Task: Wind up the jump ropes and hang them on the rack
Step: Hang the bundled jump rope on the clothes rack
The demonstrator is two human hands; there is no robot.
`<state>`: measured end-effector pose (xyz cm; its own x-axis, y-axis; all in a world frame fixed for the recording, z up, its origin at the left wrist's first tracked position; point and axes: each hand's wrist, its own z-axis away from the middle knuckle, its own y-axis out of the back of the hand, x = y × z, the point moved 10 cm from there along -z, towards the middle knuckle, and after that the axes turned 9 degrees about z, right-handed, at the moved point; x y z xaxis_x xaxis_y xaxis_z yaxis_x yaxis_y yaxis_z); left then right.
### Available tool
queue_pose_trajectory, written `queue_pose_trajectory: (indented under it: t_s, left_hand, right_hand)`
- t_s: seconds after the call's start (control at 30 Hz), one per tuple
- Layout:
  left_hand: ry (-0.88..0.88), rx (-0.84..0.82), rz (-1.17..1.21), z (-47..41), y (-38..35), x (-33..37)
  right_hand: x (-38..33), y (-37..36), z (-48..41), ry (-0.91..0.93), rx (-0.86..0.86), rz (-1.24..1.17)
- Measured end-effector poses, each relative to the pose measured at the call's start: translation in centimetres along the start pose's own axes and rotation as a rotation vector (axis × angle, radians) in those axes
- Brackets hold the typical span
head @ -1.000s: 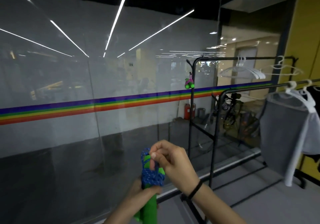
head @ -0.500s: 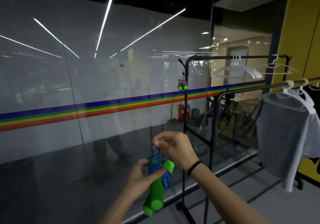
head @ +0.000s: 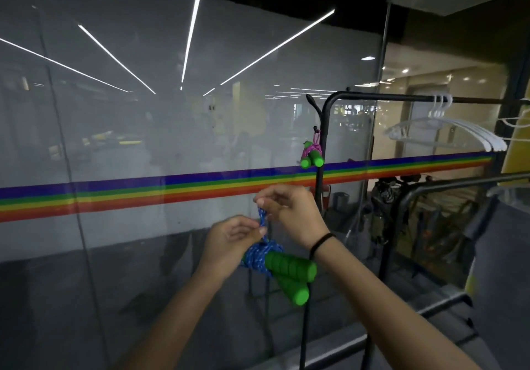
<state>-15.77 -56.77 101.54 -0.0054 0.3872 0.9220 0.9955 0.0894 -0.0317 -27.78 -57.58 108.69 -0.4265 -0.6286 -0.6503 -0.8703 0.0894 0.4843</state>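
Observation:
A blue jump rope (head: 259,258) with two green foam handles (head: 289,266) is wound into a bundle in front of me. My left hand (head: 232,240) pinches the rope just above the coil. My right hand (head: 289,212) pinches the top of a short blue loop sticking up from the bundle. The handles point down to the right. A pink jump rope with green handles (head: 311,154) hangs from a side hook on the black rack (head: 325,128), up and to the right of my hands.
A glass wall with a rainbow stripe (head: 143,194) stands straight ahead. White hangers (head: 441,128) hang on the rack's top bar. A second black rack (head: 424,197) with a grey garment (head: 510,226) is at the right.
My hands rose and moved closer to the rack. The left hand let go of the handles and now pinches the rope; the handles swung from pointing down to lying to the right.

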Motion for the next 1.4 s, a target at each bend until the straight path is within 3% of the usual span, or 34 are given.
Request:
queue_pose_trajectory:
  t_s: [0.4, 0.67, 0.9, 1.0, 1.23, 1.4]
  left_hand:
    - [-0.146, -0.070, -0.007, -19.2, -5.2, 0.7]
    - [-0.286, -0.203, 0.016, -32.4, -8.3, 5.9]
    - [-0.417, -0.258, 0.021, -40.9, -12.1, 10.2]
    - [-0.390, -0.293, -0.007, -42.6, -14.5, 9.6]
    - [-0.289, -0.438, -0.075, -43.5, -17.9, 4.0]
    - [-0.204, -0.478, -0.035, -43.0, -17.4, 2.2]
  right_hand:
    - [10.4, 4.9, -14.6, -0.232, 0.233, -0.007]
    - [10.0, 10.9, -23.7, -0.158, 0.372, -0.034]
    - [9.6, 16.7, -28.7, -0.100, 0.681, 0.174]
    - [11.7, 18.4, -29.0, -0.150, 0.806, 0.284]
    - [15.9, 17.9, -26.6, -0.309, 0.838, 0.444]
    - [17.3, 17.3, -25.6, -0.378, 0.830, 0.362]
